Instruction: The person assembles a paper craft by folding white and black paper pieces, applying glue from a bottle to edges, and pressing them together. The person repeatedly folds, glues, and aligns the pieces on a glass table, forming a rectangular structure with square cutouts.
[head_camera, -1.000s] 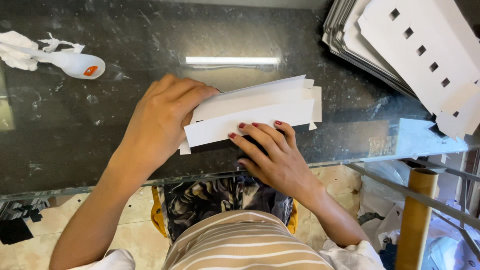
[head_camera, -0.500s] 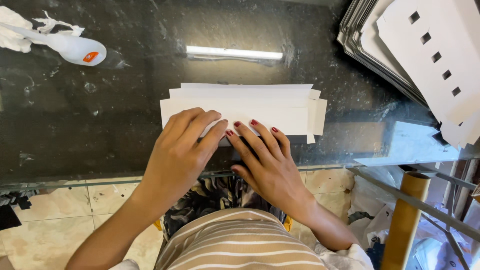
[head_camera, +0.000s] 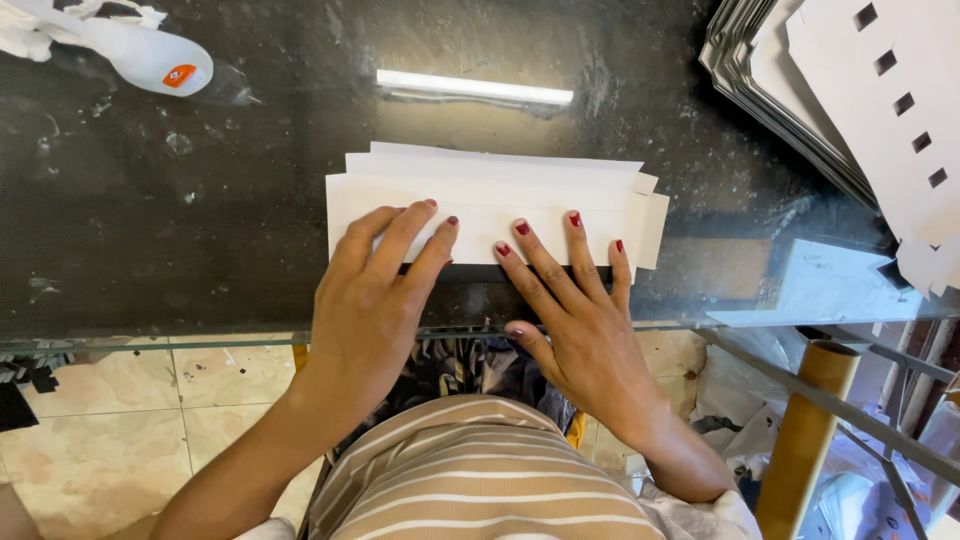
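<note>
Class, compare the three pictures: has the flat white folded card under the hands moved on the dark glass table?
Yes. The flat white folded card, earlier tilted, now lies square to the near edge of the dark glass table.

A: The scene is evenly lit and fairly bright; a tube light reflection (head_camera: 475, 88) glares as a white bar on the dark glossy surface (head_camera: 200, 230).

B: Shadows are soft. The white card stack (head_camera: 880, 110) at the upper right is nearly overexposed, and the straight edges bow slightly towards the corners. Focus is sharp throughout.
</note>
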